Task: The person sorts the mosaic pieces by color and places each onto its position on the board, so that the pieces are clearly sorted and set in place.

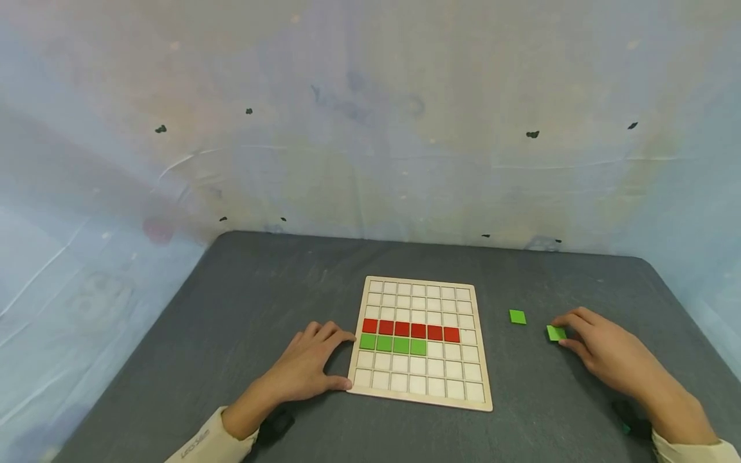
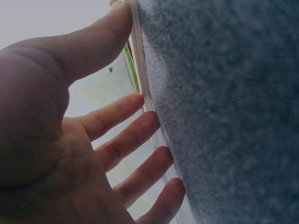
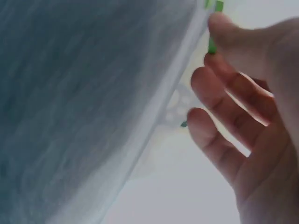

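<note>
A light wooden grid board (image 1: 417, 404) lies flat on the dark table. One of its rows holds several red square tiles (image 1: 402, 329), and the row just nearer holds several green square tiles (image 1: 384, 344). My left hand (image 1: 307, 366) touches the board's left edge with thumb and index finger, fingers spread; the left wrist view shows the thumb against the wooden edge (image 2: 139, 60). To the right of the board my right hand (image 1: 608, 350) pinches a loose green tile (image 1: 556, 333) between thumb and index finger. That tile (image 3: 212, 45) shows partly behind the thumb in the right wrist view.
Another loose green tile (image 1: 518, 317) lies on the table (image 1: 278, 276) between the board and my right hand. A pale, stained sheet (image 1: 370, 161) with small dark spots hangs behind the table's far edge and along both sides.
</note>
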A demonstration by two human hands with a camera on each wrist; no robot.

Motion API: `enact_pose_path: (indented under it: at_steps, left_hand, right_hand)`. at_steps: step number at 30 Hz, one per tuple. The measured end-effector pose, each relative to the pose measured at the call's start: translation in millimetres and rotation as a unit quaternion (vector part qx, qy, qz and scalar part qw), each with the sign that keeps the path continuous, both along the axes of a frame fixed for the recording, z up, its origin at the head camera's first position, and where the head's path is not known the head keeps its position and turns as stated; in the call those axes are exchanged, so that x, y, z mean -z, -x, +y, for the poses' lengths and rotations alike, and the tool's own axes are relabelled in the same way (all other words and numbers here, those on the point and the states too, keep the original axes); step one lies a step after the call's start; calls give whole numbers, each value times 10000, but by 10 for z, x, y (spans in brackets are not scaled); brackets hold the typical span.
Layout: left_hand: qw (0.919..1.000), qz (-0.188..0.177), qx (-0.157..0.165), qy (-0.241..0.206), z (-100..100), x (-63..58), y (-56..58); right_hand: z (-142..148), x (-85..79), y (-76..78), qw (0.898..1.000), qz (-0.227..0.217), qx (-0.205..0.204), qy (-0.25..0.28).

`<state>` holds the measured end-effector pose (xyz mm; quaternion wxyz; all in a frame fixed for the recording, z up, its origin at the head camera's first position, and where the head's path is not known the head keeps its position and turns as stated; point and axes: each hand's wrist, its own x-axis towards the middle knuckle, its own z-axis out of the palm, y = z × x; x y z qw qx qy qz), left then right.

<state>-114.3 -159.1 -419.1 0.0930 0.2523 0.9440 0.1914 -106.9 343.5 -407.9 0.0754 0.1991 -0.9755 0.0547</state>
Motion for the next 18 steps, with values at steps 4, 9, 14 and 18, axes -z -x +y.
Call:
enact_pose_path:
  at_steps: [4,9,14,18]
  left_hand:
    - [10000,1,-6,13,3,9,10]
    - [10000,-13,-11,14,10,4,6]
    - [10000,-28,16,17,13,-5,6]
    - [10000,-27,7,21,12,-7,3]
  right_hand:
    - [-4,59,9,9986,384,-220,-281]
    - [-115,109,-3,9979,562,-210,-247]
    - [-220,108,-39,9982,557,-106,-197]
    - [-305,100,-49,9985,513,-188,-99]
